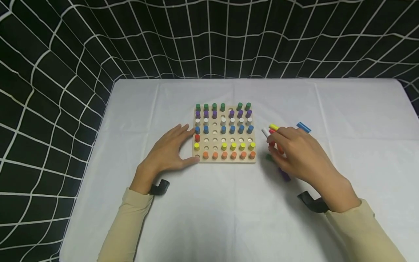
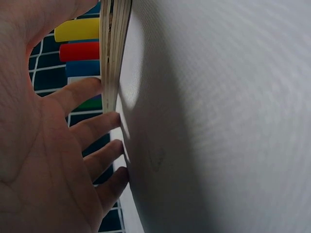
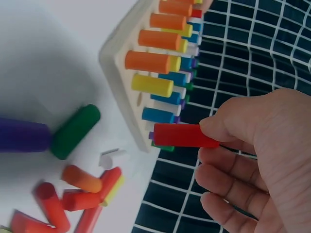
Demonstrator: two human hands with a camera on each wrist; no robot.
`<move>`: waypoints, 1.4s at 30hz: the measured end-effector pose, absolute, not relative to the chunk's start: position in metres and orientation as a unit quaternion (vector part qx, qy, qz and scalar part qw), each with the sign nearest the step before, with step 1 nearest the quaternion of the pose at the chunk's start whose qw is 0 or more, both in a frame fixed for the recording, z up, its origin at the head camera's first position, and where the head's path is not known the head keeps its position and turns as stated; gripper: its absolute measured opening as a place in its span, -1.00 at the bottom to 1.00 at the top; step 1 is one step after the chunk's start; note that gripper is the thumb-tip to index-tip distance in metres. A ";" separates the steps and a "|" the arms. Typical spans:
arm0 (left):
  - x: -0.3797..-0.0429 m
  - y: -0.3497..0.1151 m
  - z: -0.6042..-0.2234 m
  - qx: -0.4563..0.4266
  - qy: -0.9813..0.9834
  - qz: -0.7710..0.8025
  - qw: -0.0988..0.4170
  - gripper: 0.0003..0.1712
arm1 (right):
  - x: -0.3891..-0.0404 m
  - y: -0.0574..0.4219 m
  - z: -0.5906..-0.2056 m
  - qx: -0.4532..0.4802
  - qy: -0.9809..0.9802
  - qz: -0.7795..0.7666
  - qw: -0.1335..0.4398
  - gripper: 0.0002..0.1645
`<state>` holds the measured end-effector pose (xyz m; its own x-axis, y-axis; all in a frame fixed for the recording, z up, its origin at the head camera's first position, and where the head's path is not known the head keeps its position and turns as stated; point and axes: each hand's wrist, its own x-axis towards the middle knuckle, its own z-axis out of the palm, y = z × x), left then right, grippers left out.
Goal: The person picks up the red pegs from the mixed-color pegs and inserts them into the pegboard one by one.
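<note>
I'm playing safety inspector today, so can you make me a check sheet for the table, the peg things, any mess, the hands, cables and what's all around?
Surface: table has a white cover with faint creases.
Job's things: peg board holds rows of coloured pegs; one row has a single red peg at its left end and six unfilled holes.
Clutter: loose pegs in mixed colours lie right of the board.
Hands: left hand touches the board's left side; right hand pinches another red peg.
Cables: nothing seen.
Surroundings: white net against a dark background, beyond the table and to its left.
</note>
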<state>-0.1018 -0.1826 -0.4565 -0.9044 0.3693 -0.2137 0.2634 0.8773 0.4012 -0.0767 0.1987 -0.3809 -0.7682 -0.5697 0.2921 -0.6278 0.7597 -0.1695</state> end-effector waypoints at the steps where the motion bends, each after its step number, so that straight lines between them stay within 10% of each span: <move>1: -0.102 -0.183 -0.456 0.165 0.958 0.185 0.144 0.15 | -0.079 0.197 -0.380 0.325 -0.930 0.131 0.115 -0.77; 42: -0.104 -0.185 -0.458 0.168 0.955 0.191 0.149 0.16 | -0.135 0.111 -0.372 0.403 -0.900 0.165 0.001 -0.89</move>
